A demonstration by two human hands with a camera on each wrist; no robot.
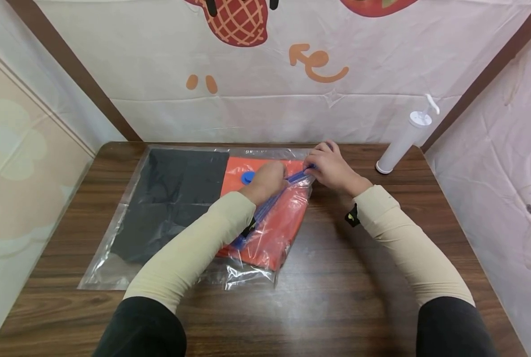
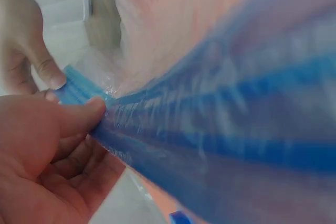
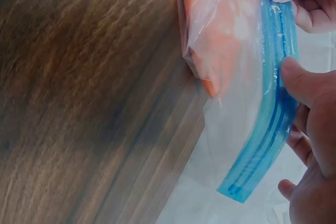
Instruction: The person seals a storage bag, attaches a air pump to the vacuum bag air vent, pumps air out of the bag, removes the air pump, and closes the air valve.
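Observation:
A clear plastic storage bag lies across the table, with a dark grey folded cloth on its left and an orange one on its right. Its blue zip seal is lifted and folded back over the orange part, running diagonally. My left hand pinches the seal between thumb and fingers, beside the round blue valve. Close by, toward the bag's far right corner, my right hand pinches the same strip near its end. In the right wrist view, the strip's loose end hangs past the right thumb.
A white hand pump with a handle on top stands at the table's back right. Behind the wooden table hangs a printed cloth backdrop, and similar panels flank both sides.

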